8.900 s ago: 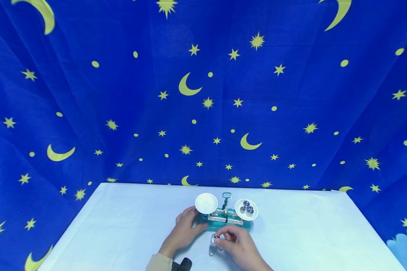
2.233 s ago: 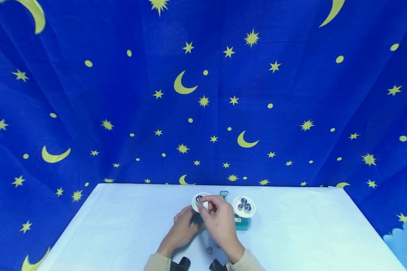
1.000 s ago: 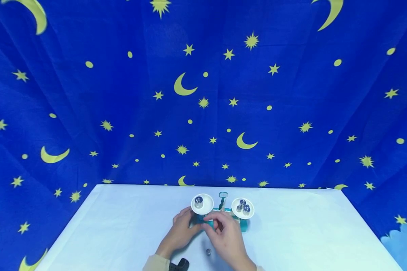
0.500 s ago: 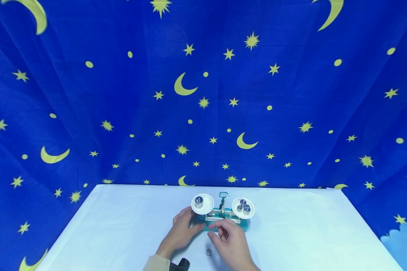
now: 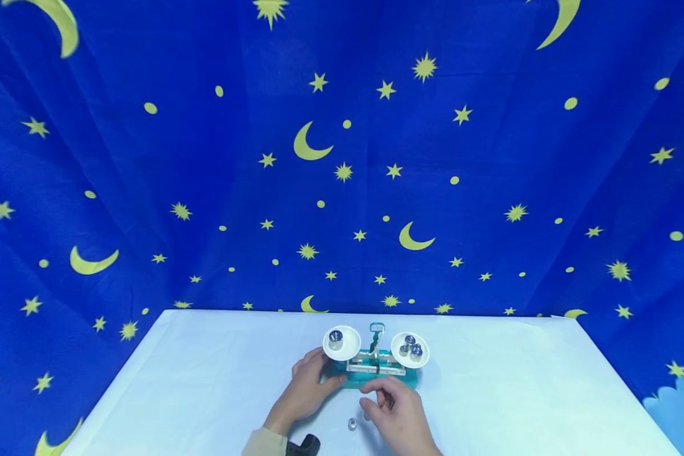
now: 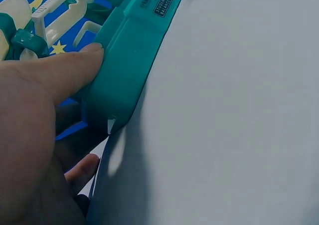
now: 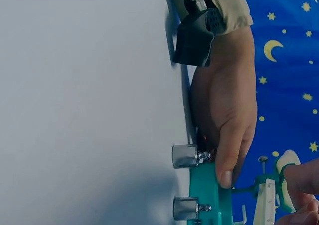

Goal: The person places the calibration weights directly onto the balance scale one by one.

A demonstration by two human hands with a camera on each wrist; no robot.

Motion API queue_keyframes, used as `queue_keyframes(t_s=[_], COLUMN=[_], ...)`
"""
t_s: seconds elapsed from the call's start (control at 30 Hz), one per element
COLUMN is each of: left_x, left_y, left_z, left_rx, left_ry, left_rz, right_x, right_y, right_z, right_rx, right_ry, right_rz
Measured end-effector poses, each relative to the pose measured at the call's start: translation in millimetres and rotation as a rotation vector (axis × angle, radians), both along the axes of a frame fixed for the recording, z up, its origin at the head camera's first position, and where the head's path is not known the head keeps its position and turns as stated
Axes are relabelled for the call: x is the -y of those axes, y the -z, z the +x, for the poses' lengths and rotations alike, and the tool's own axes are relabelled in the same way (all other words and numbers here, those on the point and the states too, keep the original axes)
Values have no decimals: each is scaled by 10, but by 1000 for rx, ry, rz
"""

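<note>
Balance: a teal plastic balance scale (image 5: 354, 382) with a white beam stands on the white table (image 5: 519, 380), between both hands.
Left pan: a round white dish (image 5: 350, 348) bearing one knobbed silver weight (image 5: 335, 341).
Right pan: a matching dish (image 5: 408, 363) bearing three smaller silver weights (image 5: 416, 351).
Handling: it looks light and stiff, likely easily jolted; best held by the base. The weights seem smooth, dense, best pinched by their knobs.
Left hand (image 5: 308, 387): grips the base's left end, thumb on top.
Right hand (image 5: 398, 410): loosely curled, apparently holding nothing, near two loose silver weights (image 7: 185, 155) before the base.
Backdrop: blue cloth (image 5: 262, 190), yellow moons and stars.
</note>
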State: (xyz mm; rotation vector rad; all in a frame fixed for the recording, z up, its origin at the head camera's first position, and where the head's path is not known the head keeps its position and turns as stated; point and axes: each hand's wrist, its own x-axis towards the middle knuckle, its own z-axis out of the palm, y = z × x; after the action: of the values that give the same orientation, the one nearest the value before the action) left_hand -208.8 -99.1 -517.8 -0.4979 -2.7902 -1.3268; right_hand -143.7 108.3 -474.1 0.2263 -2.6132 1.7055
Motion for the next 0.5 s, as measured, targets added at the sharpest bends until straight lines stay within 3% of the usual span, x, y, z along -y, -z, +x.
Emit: queue_keyframes(t_s=[0.23, 0.5], left_x=[2, 11], left_y=[13, 9], left_z=[-8, 6], left_rx=[10, 21], left_ry=[2, 2], left_rz=[1, 1], right_x=[-34, -44], right_y=[101, 192], right_z=[-21, -22], right_rx=[138, 186], right_ry=[-32, -64], right_rz=[-53, -73])
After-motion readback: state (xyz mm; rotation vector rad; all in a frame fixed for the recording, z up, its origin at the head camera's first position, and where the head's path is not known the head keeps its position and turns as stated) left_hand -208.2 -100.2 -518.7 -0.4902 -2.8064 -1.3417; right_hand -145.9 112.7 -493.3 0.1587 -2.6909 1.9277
